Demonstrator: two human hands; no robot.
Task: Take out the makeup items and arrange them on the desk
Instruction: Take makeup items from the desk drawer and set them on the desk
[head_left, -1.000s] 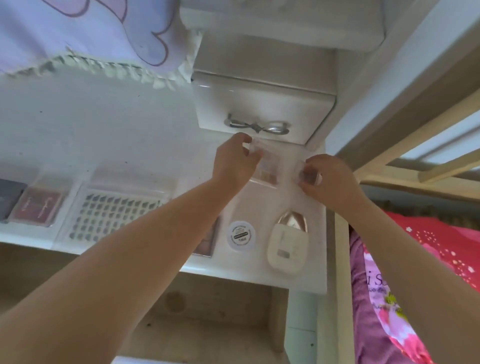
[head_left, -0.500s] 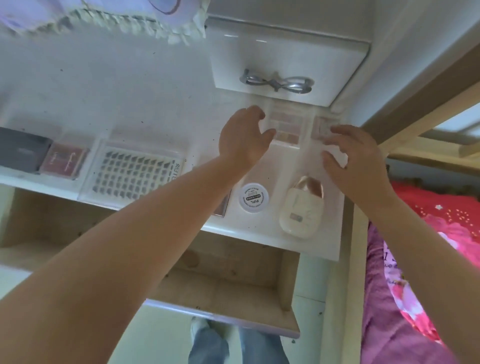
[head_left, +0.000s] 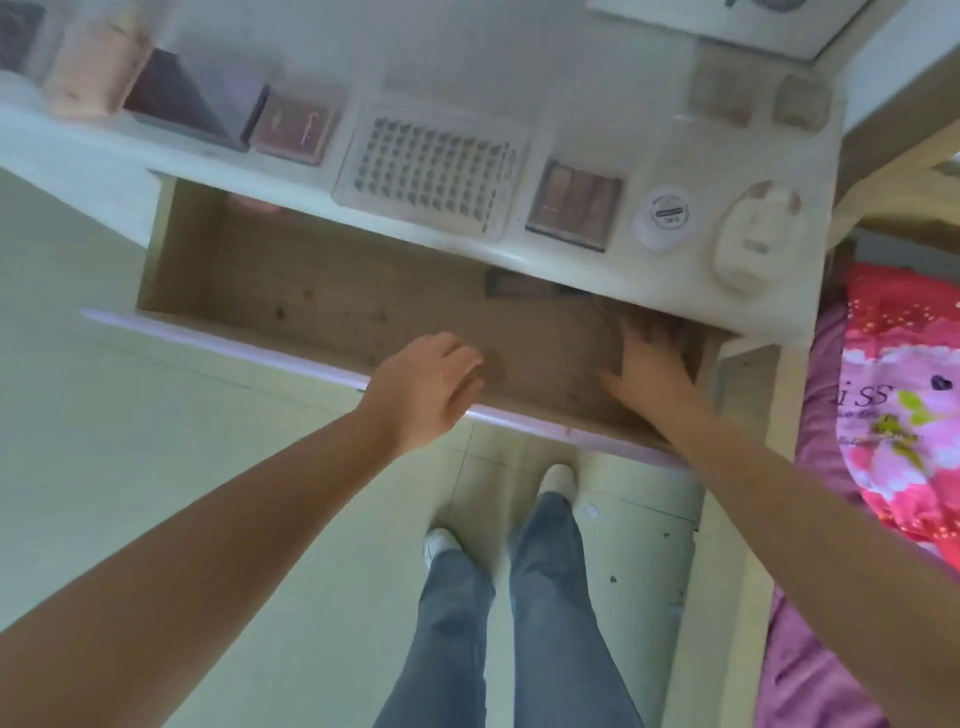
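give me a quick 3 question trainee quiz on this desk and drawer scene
1. True or false: the right hand is inside the open drawer.
2. Which sits between the lash tray and the round white jar on the desk? A) eyeshadow palette B) comb C) mirror
3. Fill in: the left hand hovers at the drawer's front ___.

Key: 1 true; 2 A, the eyeshadow palette; 3 edge.
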